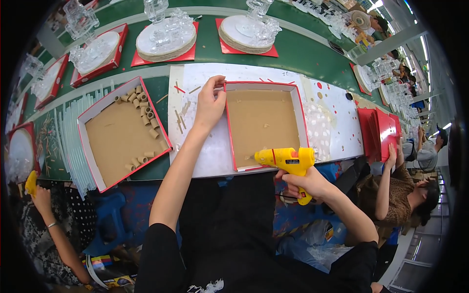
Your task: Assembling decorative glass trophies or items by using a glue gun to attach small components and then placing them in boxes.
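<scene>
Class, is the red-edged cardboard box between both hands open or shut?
Open: the red-edged cardboard box shows its brown floor, unlidded.

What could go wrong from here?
1. The right hand holds the glue gun low over the box: a stray drip might land inside.
2. That box sits near the table's front edge, so a tug could tip it off.
3. Loose cardboard tubes in the neighbouring box could scatter if bumped.

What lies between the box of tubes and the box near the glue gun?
The head view shows brown strips on white paper, plus the left hand and forearm.
</scene>
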The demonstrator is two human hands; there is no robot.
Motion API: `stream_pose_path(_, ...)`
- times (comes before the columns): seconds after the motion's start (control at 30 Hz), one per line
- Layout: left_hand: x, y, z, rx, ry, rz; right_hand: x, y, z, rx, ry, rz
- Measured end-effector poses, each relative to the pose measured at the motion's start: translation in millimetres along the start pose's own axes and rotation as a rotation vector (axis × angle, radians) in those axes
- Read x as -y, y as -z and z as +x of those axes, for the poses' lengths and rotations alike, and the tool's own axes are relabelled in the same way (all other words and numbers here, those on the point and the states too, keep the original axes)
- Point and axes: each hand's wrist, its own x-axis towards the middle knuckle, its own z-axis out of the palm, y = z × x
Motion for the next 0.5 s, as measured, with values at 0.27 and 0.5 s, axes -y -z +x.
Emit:
stream_pose_path(0.27,3.5,3.3,-0.5,-0.011,0.012,0.017,2.5,25.0,-27.6,-0.038,0.113,-0.03)
stream_pose_path(0.5,3.2,2.9,0.3,-0.011,0.042,0.026,-5.3,56.0,-45.2,-0.262,0.065,0.056)
